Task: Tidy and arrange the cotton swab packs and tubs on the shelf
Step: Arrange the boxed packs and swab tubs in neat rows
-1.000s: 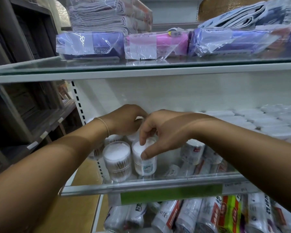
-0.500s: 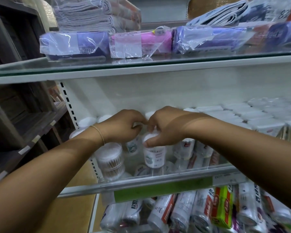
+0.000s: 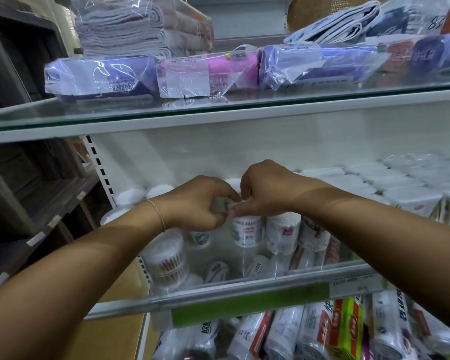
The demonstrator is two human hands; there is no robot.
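The swab tub (image 3: 246, 231) stands upright on the glass shelf (image 3: 244, 289), directly beneath the right hand (image 3: 266, 189), whose curled fingers and thumb clasp its lid from above. A second tub (image 3: 283, 233) stands just beside it, under that wrist. The left hand (image 3: 198, 203) touches the right thumb tip, fingers curled over something pale; what it grasps cannot be told. Below its wrist stands a wider tub (image 3: 166, 258).

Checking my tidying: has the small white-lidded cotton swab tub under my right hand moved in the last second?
Yes. The white-lidded tub moved back and right, away from the clear tub of wooden-stick swabs and the shelf's front rail.
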